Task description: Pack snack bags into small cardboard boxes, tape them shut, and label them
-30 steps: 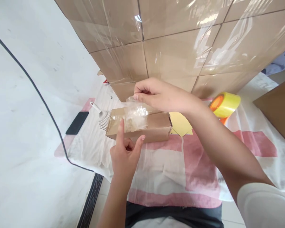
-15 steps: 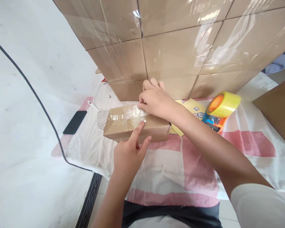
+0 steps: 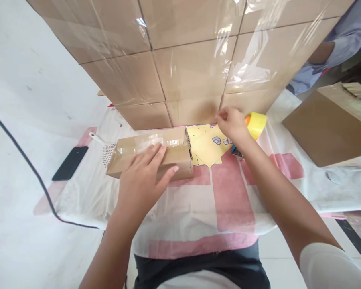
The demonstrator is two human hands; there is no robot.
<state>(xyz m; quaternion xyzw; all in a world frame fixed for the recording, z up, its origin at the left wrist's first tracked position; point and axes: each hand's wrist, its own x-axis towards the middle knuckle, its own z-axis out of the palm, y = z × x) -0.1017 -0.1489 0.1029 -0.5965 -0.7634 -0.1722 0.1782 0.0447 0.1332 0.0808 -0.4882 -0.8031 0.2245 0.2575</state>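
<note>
A small cardboard box (image 3: pixel 176 167) lies lengthwise on the cloth, with clear tape strips across its top. My left hand (image 3: pixel 144 168) rests on that top, fingers stretched out and thumb apart at the near edge. Off to the box's right, my right hand (image 3: pixel 231 123) hovers over yellow printed sheets (image 3: pixel 206 146), its fingers curled together; whether anything is between them is too small to make out. Right behind it stands a tape dispenser with a yellow roll (image 3: pixel 258 124), partly covered by the hand and wrist.
Tape-wrapped stacked cartons (image 3: pixel 186 64) rise behind the box. A larger carton (image 3: pixel 327 124) stands at right, with another person's sleeve (image 3: pixel 349 40) beyond. At left are a white perforated scoop (image 3: pixel 108 154), a black phone (image 3: pixel 70 163) and a cable (image 3: pixel 24 160) along the wall.
My right hand has left the box top and moved right, toward the tape dispenser. My left hand now lies flatter on the box. The view has shifted right.
</note>
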